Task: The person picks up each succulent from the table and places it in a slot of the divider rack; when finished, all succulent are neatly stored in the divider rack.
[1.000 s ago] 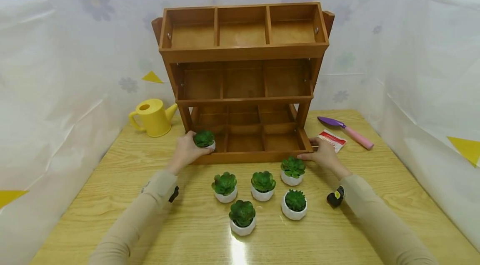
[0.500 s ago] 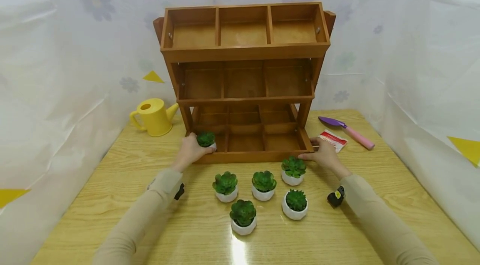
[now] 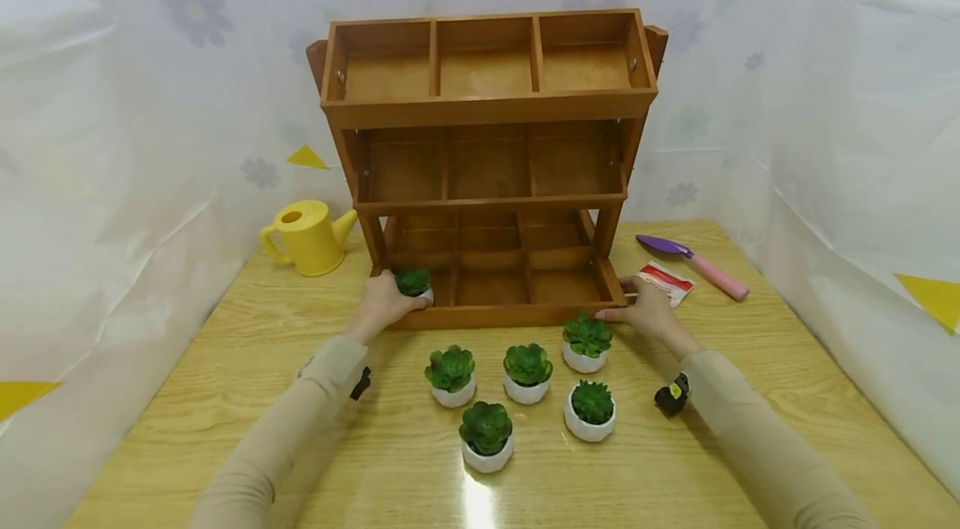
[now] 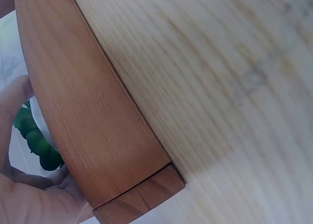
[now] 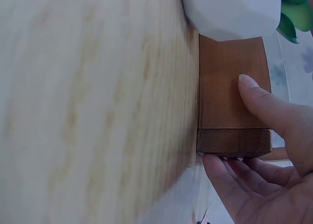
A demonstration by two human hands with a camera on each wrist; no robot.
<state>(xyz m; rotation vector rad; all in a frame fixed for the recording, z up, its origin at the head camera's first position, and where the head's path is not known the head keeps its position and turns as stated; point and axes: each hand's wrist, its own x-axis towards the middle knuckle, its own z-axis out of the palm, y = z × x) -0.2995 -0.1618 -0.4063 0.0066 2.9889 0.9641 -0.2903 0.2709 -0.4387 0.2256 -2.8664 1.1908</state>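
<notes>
My left hand (image 3: 381,302) holds a small succulent in a white pot (image 3: 413,283) within the bottom tier's front left compartment of the brown wooden shelf (image 3: 495,316). In the left wrist view, the shelf's front board (image 4: 88,97) hides most of that pot; green leaves (image 4: 36,138) show between the fingers. At the front right corner, my right hand (image 3: 651,311) grips the shelf, thumb on the front face and fingers on the end, as the right wrist view shows. A potted succulent (image 3: 587,341) stands just in front of that corner, near the thumb.
More succulents in white pots stand on the table before the shelf, among them one in front (image 3: 486,435). A yellow watering can (image 3: 309,239) is at the left. To the right lie a red-and-white packet (image 3: 666,282) and a purple trowel with pink handle (image 3: 697,261).
My left hand and its potted succulent have shifted slightly right and sunk a little deeper into the compartment. The right hand keeps its grip on the corner.
</notes>
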